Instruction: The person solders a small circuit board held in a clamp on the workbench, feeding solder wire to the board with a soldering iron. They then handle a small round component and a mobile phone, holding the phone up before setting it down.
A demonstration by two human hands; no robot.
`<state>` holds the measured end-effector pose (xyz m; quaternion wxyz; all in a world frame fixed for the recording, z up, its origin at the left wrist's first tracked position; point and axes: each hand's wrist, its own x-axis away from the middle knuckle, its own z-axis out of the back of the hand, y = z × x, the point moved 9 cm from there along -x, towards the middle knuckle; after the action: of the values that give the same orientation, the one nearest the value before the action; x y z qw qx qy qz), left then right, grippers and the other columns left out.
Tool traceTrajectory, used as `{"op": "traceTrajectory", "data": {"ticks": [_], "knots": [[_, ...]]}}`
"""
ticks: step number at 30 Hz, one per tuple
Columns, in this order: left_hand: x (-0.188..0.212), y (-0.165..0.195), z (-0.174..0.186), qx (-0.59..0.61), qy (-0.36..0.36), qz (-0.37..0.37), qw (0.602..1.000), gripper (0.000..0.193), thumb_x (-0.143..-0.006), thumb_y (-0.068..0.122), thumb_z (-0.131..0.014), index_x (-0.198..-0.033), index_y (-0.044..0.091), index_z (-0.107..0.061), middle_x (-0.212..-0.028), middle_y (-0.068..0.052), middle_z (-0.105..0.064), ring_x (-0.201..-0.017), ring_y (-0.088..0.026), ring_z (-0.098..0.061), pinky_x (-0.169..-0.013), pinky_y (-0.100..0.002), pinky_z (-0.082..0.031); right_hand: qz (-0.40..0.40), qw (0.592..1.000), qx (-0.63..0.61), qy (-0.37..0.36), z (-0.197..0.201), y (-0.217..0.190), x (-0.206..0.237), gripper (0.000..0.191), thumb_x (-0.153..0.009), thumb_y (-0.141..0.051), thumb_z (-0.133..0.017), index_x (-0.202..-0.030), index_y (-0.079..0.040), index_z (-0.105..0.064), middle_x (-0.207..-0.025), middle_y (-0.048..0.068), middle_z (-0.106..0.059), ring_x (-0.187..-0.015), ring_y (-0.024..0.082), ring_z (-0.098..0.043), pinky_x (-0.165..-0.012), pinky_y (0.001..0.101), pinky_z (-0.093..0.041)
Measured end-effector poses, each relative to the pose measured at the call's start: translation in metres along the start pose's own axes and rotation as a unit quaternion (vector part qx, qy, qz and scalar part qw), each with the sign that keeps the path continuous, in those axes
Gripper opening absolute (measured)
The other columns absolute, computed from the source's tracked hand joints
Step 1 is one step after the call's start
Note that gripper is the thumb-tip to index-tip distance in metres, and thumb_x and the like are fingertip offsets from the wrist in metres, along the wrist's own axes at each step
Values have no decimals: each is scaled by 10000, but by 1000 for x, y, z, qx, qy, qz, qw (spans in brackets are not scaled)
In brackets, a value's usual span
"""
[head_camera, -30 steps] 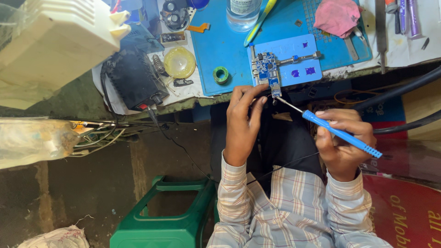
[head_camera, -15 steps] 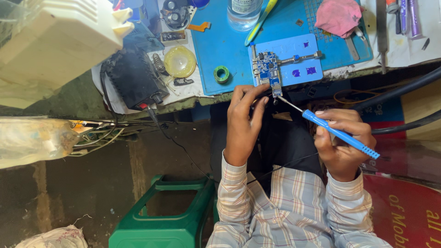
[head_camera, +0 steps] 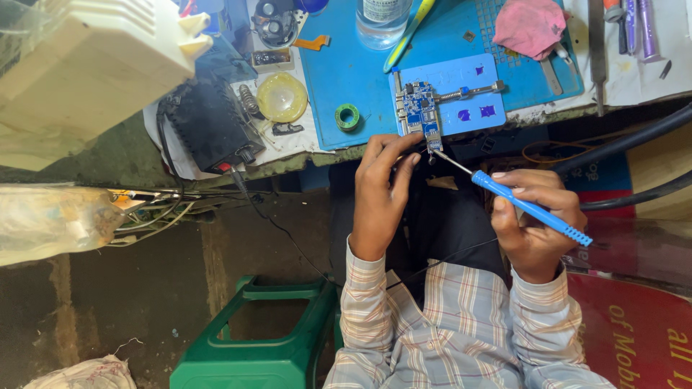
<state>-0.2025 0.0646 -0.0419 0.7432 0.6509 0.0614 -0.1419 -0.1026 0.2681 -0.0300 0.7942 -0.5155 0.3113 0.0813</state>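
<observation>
A small blue circuit board is clamped in a light blue holder plate at the near edge of a blue work mat. My left hand pinches the near end of the board with fingertips. My right hand grips a blue-handled soldering iron, whose metal tip reaches toward the board's near end beside my left fingers. Both arms wear plaid sleeves.
On the mat lie a green solder roll, a clear bottle, a pink cloth and yellow tweezers. A black box and yellow disc sit left. A green stool stands below.
</observation>
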Motion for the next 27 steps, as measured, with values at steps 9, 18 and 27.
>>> {"op": "traceTrajectory", "data": {"ticks": [9, 18, 27], "knots": [[0, 0, -2, 2, 1, -3, 1000, 271, -982, -58, -662, -1240, 24, -685, -1062, -100, -612, -862, -172, -653, -761, -285, -545, 1, 1000, 4, -2, 0, 0, 2, 248, -1050, -60, -720, -1139, -32, -490, -1108, 213, -705, -1020, 243, -720, -905, 312, -605], [1, 1, -4, 6, 6, -2, 1000, 265, -991, -51, -663, -1244, 26, -684, -1073, -99, -613, -884, -175, -677, -775, -284, -560, -7, 1000, 4, 10, 6, 0, 7, 265, -1048, -63, -716, -1161, -45, -477, -1120, 217, -703, -992, 218, -707, -830, 269, -590], [1, 0, -1, -1, 5, -1, 1000, 273, -987, -43, -671, -1249, 33, -683, -1062, -97, -609, -860, -167, -667, -750, -284, -545, -12, 1000, -4, 8, 1, 1, 6, 271, -1048, -74, -723, -1168, -45, -482, -1117, 213, -702, -1009, 228, -712, -848, 282, -599]]}}
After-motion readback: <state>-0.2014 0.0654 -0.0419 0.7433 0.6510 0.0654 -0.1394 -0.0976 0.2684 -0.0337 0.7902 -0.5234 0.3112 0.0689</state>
